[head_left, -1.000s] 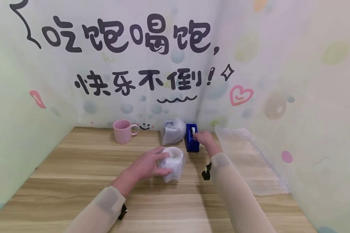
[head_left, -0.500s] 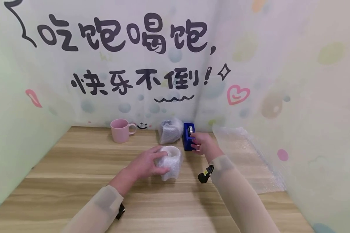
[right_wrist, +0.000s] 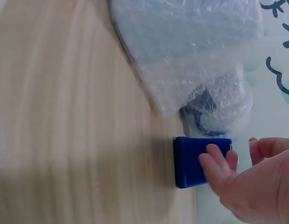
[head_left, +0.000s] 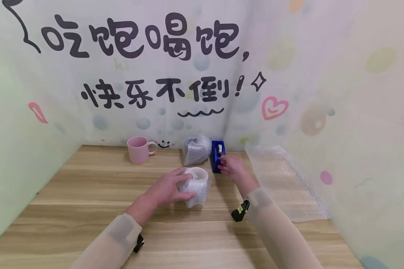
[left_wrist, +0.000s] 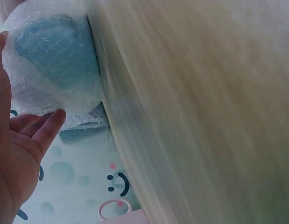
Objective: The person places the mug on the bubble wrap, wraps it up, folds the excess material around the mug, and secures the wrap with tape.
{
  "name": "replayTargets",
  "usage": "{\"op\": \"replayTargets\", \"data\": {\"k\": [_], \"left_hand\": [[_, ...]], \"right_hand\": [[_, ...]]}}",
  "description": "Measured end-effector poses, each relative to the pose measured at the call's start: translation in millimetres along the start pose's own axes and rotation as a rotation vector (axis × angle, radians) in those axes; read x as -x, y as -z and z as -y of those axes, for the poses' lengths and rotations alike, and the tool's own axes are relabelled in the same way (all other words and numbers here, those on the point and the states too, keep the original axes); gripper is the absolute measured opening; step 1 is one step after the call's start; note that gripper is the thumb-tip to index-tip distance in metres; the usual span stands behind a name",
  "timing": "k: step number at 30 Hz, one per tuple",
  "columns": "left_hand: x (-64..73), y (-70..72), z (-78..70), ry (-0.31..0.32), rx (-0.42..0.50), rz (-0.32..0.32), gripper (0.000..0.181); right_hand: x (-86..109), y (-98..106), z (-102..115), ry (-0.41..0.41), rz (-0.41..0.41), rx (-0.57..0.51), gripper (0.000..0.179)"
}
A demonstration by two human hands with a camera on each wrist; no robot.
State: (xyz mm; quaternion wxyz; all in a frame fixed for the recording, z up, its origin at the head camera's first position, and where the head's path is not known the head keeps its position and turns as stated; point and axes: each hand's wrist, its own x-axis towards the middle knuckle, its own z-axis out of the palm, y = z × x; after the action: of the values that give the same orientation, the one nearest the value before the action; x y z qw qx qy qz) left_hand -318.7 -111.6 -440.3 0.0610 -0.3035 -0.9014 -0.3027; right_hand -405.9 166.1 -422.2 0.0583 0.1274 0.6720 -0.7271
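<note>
My left hand [head_left: 166, 189] grips a white cup [head_left: 199, 173] wrapped in bubble wrap, its rim upward, thumb at the near side and fingers around the left and far side. In the left wrist view the bubble wrap [left_wrist: 53, 58] fills the space beside the fingers. My right hand [head_left: 233, 168] is at the near end of a blue tape dispenser [head_left: 217, 158]. In the right wrist view several fingers lie over the dispenser's front [right_wrist: 191, 161], while other fingertips sit higher, near its top edge. I cannot tell whether they pinch any tape.
Behind the held cup stands another bubble-wrapped bundle [head_left: 196, 150], close to the dispenser. A pink mug [head_left: 138, 150] is at the back left. A sheet of bubble wrap [head_left: 289, 186] lies flat at the right. A printed wall [head_left: 175, 123] borders the wooden table [head_left: 70, 209].
My right hand has drawn back from the dispenser's top toward its near end, and its fingers have spread more. The left hand keeps holding the wrapped cup. The head view has shifted slightly.
</note>
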Motion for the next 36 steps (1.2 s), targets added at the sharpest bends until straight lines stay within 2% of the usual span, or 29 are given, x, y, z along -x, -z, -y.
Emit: {"op": "replayTargets", "data": {"k": [3, 8, 17, 23, 29, 36], "left_hand": [[0.3, 0.7, -0.3, 0.012, -0.001, 0.004, 0.067], [0.4, 0.2, -0.6, 0.019, -0.005, 0.007, 0.067], [1.3, 2.8, -1.3, 0.027, 0.006, 0.0, 0.064], [1.7, 2.2, -1.8, 0.046, 0.017, 0.021, 0.066], [0.5, 1.0, -0.9, 0.044, 0.006, 0.014, 0.064], [0.1, -0.2, -0.5, 0.03, 0.006, 0.001, 0.063]], "right_hand": [[4.9, 0.3, -3.1, 0.052, 0.013, -0.024, 0.04], [10.8, 3.2, -12.2, 0.126, 0.057, -0.115, 0.022], [21.8, 6.8, -19.2, 0.181, 0.132, -0.236, 0.009], [21.5, 11.2, -24.3, 0.17, 0.159, -0.248, 0.007], [22.5, 13.1, -29.4, 0.187, 0.176, -0.268, 0.006], [24.6, 17.9, -34.1, 0.226, 0.251, -0.294, 0.028]]}}
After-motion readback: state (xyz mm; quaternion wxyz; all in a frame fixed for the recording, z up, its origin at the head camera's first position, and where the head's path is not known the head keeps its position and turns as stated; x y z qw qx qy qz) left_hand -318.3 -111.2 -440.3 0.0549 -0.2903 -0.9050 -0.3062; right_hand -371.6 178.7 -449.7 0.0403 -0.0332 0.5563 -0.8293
